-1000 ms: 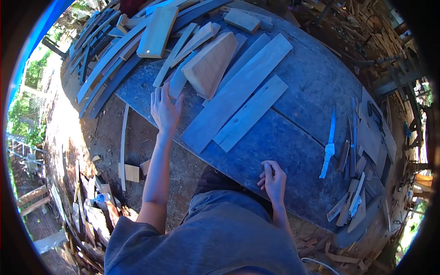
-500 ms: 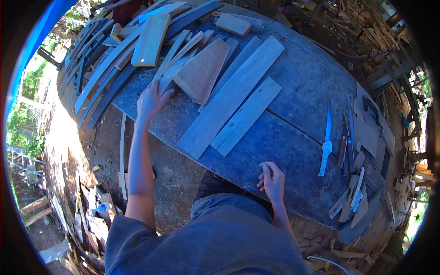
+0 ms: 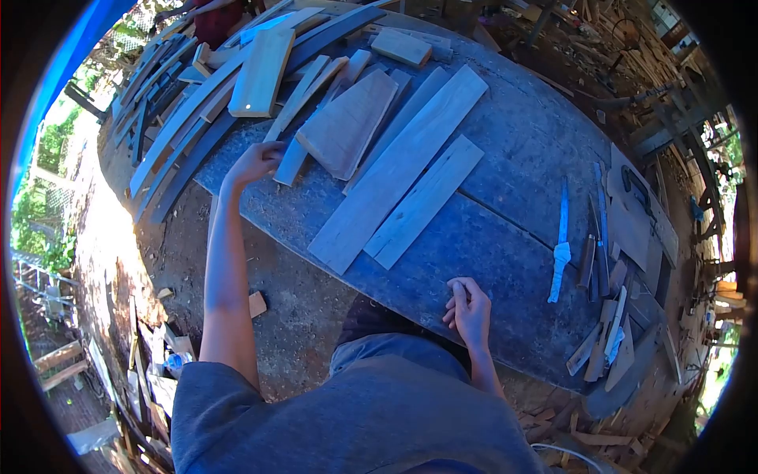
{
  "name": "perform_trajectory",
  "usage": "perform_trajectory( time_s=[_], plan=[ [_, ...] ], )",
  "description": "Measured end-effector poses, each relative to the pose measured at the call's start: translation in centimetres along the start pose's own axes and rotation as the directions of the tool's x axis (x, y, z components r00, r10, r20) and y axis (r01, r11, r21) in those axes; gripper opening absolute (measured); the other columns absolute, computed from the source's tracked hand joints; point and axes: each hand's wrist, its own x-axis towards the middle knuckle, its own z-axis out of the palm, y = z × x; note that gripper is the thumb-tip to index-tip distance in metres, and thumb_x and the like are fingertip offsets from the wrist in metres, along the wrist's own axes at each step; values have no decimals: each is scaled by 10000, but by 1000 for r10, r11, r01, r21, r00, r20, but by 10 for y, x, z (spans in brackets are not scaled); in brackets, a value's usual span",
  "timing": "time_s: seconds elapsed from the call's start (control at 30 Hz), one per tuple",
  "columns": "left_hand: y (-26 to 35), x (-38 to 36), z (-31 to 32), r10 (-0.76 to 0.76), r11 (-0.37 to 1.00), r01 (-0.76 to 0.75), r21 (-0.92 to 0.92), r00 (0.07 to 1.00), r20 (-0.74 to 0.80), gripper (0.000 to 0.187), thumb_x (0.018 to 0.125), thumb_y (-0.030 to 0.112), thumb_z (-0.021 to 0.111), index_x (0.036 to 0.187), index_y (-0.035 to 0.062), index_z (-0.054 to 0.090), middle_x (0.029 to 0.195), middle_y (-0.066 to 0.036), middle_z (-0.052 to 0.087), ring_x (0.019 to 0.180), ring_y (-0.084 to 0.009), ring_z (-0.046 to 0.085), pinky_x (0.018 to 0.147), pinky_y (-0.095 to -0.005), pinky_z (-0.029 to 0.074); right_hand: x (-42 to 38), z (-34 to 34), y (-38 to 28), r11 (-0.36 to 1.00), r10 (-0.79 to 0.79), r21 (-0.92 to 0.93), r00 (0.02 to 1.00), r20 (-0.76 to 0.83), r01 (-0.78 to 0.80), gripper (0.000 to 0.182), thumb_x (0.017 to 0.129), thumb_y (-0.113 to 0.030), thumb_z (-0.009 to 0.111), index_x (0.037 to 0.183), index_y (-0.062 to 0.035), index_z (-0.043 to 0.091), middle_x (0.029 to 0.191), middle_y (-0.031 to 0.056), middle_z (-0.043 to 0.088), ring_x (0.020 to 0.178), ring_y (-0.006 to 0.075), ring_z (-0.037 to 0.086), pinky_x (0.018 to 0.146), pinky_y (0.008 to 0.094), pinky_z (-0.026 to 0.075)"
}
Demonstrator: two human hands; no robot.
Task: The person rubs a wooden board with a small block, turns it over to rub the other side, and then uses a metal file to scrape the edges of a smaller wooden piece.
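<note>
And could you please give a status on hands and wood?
Left hand at narrow strips, grip unclear. Right hand loosely curled, seemingly empty. Thick block beside strips.

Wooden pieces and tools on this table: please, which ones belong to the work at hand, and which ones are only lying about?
Likely in the work:
- narrow wooden strips, with the left hand at their near ends; grip unclear
- tapered wood block beside them

Apparently just lying about:
- long wide board
- shorter board
- long blade with wrapped handle
</note>
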Motion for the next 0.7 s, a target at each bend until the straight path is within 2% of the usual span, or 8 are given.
perform_trajectory(
  time_s=[0.13,0.23,0.3,0.33,0.4,0.5,0.6,0.7],
  plan=[
    [24,-20,4,-146,978,156,-138,986,81,698,807,107,735,1443,10,464,1088,-127,694,956,-205,675,910,-355,533,2,0,-1,1000,-2,-11,1000,2,2,202,1032,-180,521,1061,-34,657,650,58,599,461,117,607,381,248,424],
    [19,-21,22,5,999,-2,-47,998,62,841,783,202,793,1506,70,385,1228,-120,625,1070,-208,627,967,-383,502,2,-1,-2,1000,12,-18,1000,7,-12,201,1033,-181,522,1059,-33,655,645,58,598,459,118,607,377,247,422],
    [21,-26,41,169,956,-127,266,976,-139,903,753,320,828,1511,116,380,1313,-105,548,1174,-239,562,991,-418,470,2,-2,-4,1000,17,-17,1000,14,-16,199,1033,-179,521,1058,-33,655,642,58,597,459,118,608,375,247,421],
    [25,-30,54,169,955,-127,266,975,-141,903,753,320,828,1511,116,380,1313,-105,548,1174,-239,562,991,-418,470,2,-2,-4,1000,19,-23,1000,15,-18,198,1033,-178,521,1057,-34,654,642,58,598,459,119,608,376,247,423],
    [32,-35,79,316,734,-14,679,892,-323,829,743,376,819,1446,117,464,1308,-113,539,1202,-301,533,971,-433,465,3,-1,-5,1000,22,-20,1000,9,-21,196,1033,-176,522,1056,-34,654,641,59,598,459,119,609,376,248,424],
    [27,-29,90,196,864,59,499,875,-443,678,749,337,791,1334,83,562,1201,-126,566,1113,-342,552,925,-416,476,2,-1,-4,1000,14,-23,1000,2,-14,196,1034,-175,521,1058,-33,654,640,59,601,459,118,610,377,249,428],
    [30,-37,76,213,917,29,398,808,-549,545,758,282,767,1232,56,621,1089,-132,576,1052,-342,555,896,-420,476,2,-1,-4,1000,16,-3,1000,1,-16,199,1034,-174,519,1064,-30,654,641,58,604,460,119,611,379,252,432],
    [57,-70,44,341,786,53,616,794,-503,498,771,249,752,1205,36,634,1015,-133,576,1011,-337,560,882,-425,474,1,-1,-5,1000,8,13,1000,1,-8,197,1031,-160,514,1050,-20,651,646,60,586,446,112,586,371,232,413]
  ],
)
